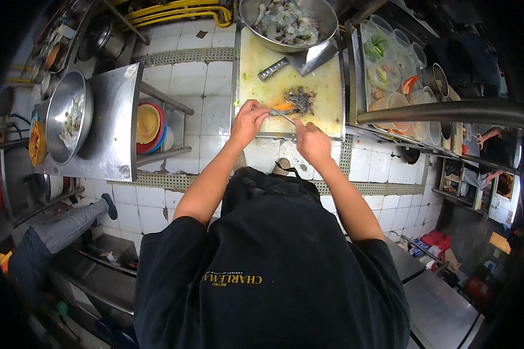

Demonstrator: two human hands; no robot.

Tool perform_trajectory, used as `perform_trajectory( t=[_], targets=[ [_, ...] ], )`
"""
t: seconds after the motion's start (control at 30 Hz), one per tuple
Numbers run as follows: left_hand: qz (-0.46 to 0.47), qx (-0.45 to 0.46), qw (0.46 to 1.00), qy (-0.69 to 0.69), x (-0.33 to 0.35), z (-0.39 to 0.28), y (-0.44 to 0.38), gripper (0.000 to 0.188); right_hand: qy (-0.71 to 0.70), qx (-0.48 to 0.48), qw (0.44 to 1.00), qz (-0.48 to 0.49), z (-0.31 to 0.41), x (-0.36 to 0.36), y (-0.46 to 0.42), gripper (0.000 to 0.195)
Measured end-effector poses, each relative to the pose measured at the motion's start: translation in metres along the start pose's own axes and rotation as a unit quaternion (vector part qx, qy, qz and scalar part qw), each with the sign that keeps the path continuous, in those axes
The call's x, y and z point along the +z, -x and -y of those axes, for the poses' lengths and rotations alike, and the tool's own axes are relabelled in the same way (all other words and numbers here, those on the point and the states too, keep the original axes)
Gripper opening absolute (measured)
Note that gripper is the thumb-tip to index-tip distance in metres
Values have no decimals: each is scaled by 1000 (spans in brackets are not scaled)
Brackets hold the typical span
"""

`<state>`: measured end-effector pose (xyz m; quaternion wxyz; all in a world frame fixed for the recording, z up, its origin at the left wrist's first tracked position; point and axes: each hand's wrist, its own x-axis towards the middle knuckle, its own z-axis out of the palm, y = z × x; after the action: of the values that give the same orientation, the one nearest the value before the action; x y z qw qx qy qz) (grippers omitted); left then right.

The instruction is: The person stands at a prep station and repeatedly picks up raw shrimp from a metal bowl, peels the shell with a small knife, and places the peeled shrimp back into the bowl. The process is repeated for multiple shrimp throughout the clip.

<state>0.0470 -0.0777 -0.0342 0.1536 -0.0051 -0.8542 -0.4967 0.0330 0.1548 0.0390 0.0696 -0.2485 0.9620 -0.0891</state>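
My right hand [313,144] grips a thin metal blade [284,116] that points left, across to my left hand [248,122]. Pinched in the left fingertips is a small greyish piece [277,112], perhaps a shrimp; the fingers partly hide it. Both hands are over the near part of a yellowed cutting board [257,52]. Just beyond them lie an orange piece [282,106] and a heap of dark scraps [303,99]. A cleaver [308,61] rests farther back, its handle toward the left. Behind it a steel bowl [247,26] holds a pile of greyish shrimp or shells [288,22].
Left, a steel table [113,118] bears a bowl [85,122] with some shrimp [73,118]; stacked colored plates [150,126] sit beneath. Right, a metal rail [441,114] crosses before plastic tubs [397,104] of cut vegetables. Other people's leg [70,222] and hand [491,134] show at the sides.
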Motion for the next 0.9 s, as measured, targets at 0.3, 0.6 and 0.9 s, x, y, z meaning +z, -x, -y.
perform_trajectory(
  t=[0.3, 0.6, 0.9],
  targets=[
    [-2, -3, 1000, -9, -3, 8, 1, 14, -36, 1, 999, -12, -9, 0, 12, 37],
    [-27, -9, 999, -14, -2, 8, 5, 14, -12, -9, 1000, -4, -5, 15, 13, 39],
    [-29, -9, 1000, -3, -3, 9, 4, 13, -27, -17, 999, -28, 19, 20, -4, 39]
  ],
)
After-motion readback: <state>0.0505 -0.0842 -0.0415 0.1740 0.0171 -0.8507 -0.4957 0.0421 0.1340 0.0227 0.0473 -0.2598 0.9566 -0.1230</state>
